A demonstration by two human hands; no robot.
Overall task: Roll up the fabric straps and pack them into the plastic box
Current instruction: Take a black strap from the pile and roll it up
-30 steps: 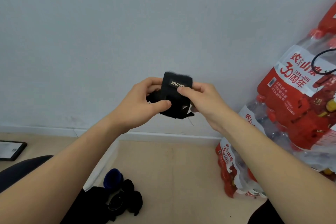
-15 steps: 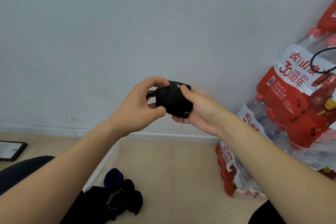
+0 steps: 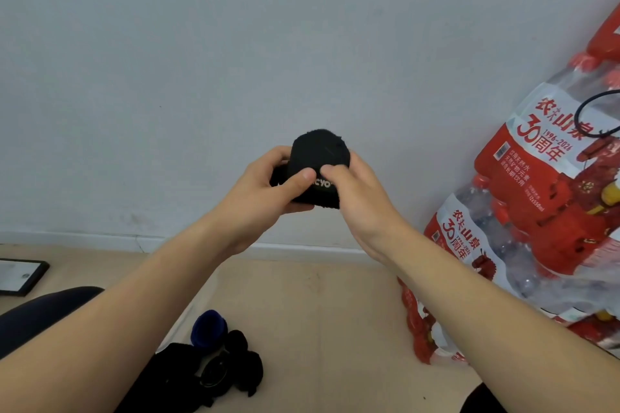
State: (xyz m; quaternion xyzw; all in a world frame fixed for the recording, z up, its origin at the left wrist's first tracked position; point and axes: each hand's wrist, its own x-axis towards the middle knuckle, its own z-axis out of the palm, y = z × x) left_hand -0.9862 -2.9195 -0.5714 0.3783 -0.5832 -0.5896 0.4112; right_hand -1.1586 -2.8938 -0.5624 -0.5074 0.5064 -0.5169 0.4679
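A black fabric strap (image 3: 317, 157), wound into a thick roll with white lettering on its front, is held up in front of the wall. My left hand (image 3: 258, 198) grips its left side, thumb pressed on the front. My right hand (image 3: 359, 198) grips the right side, thumb beside the lettering. On the floor below lie a blue rolled strap (image 3: 208, 329) and several black straps (image 3: 235, 369) in a loose heap. No plastic box is plainly visible.
Shrink-wrapped packs of red-labelled water bottles (image 3: 543, 211) lean against the wall at the right. A dark tablet-like slab (image 3: 20, 277) lies on the floor at the far left. A dark rounded seat edge (image 3: 43, 308) is at lower left.
The roll has turned in my hands: the lettering went out of sight, then came round to the front lower side. Both thumbs now press on the front.
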